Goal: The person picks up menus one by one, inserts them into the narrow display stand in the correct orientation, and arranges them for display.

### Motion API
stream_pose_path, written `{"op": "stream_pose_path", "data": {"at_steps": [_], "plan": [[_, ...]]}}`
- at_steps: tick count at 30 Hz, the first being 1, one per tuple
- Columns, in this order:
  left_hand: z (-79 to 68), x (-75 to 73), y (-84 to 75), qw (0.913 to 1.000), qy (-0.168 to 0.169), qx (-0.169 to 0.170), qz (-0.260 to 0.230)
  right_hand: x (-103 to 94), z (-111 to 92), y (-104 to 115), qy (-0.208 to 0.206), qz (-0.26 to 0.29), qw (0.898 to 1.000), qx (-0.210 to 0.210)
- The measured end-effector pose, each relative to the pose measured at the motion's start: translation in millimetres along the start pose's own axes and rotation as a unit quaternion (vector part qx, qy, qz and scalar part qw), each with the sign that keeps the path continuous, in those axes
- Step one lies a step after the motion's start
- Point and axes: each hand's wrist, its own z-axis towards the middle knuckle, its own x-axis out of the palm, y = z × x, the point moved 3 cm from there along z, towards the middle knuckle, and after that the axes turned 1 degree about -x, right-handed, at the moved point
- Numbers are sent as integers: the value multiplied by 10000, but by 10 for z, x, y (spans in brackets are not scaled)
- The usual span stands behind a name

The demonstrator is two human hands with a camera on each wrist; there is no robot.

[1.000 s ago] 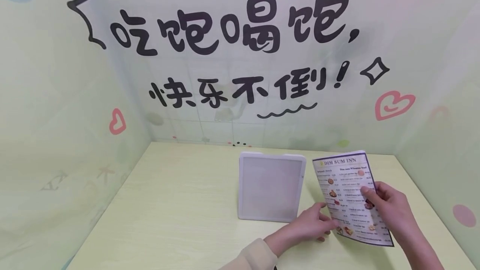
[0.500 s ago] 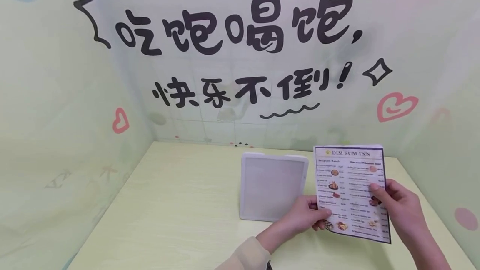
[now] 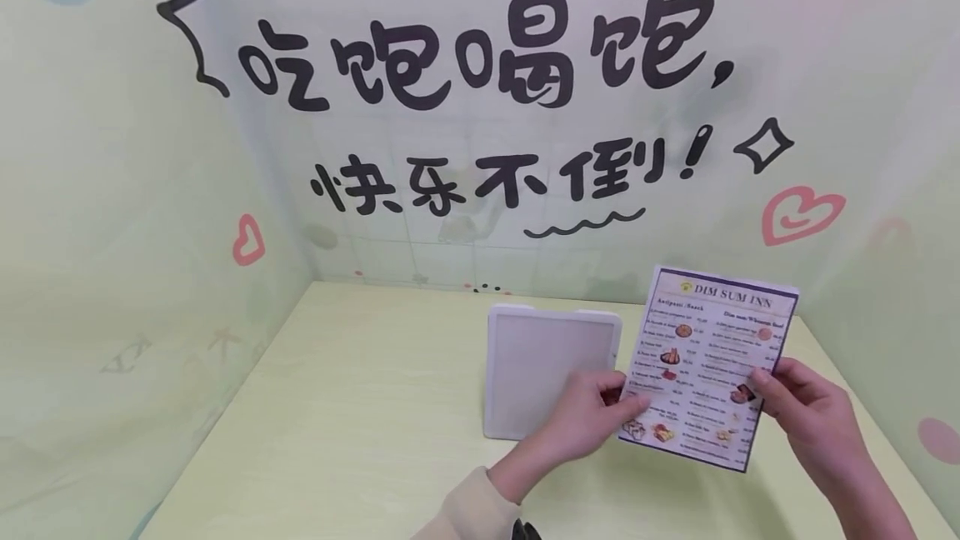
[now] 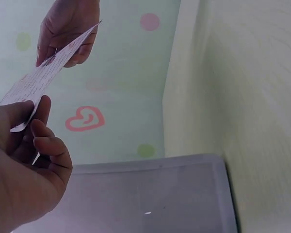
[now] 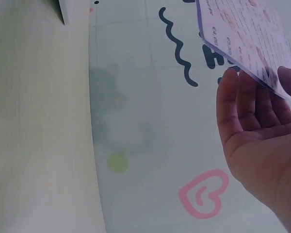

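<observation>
A printed menu sheet (image 3: 705, 365) headed "DIM SUM INN" is held up in the air, its printed face toward the head camera and tilted a little to the right. At its lower left edge my left hand (image 3: 588, 415) pinches it between thumb and fingers. My right hand (image 3: 817, 423) grips the right edge, thumb on the front and fingers behind. The left wrist view shows the menu nearly edge-on between my left hand (image 4: 29, 170) and right hand (image 4: 70, 29). Behind my left hand a white-framed grey panel (image 3: 532, 357) stands upright on the table; that hand covers its lower right part.
The pale wood-grain table (image 3: 360, 407) reaches back to a printed curtain-like wall (image 3: 450, 265) with large black characters. Similar walls with hearts and dots close off the left and right sides. The menu hangs just right of the panel.
The menu has risen and swung from leaning left to leaning right. My left hand, at first touching its lower left edge, now pinches it. The standing panel has stayed put.
</observation>
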Motion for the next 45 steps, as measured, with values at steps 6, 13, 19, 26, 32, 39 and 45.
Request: {"op": "stream_pose_path", "data": {"at_steps": [6, 13, 19, 26, 32, 39, 45], "plan": [[-73, -213, -165, 9928, -73, 933, 742, 132, 46, 11, 921, 206, 9947, -410], [-129, -449, -309, 9809, -122, 1451, 1288, 219, 106, 65, 1266, -182, 9903, -542], [-146, -633, -356, 9830, -327, 1293, 1262, 344, 182, 67, 1639, -370, 9830, -734], [-131, -803, -374, 9885, -710, 989, 893, 518, 238, 15, 2137, -132, 9716, -1010], [-115, -901, -353, 9910, -1224, 514, 163, 667, 278, -5, 2244, 104, 9701, -917], [-105, -916, -311, 9877, -1394, 432, -555, 743, 331, 16, 1538, 58, 9849, -794], [-73, -955, -304, 9818, -1620, 464, -880, 805, 382, 33, 1032, -87, 9916, -773]]}}
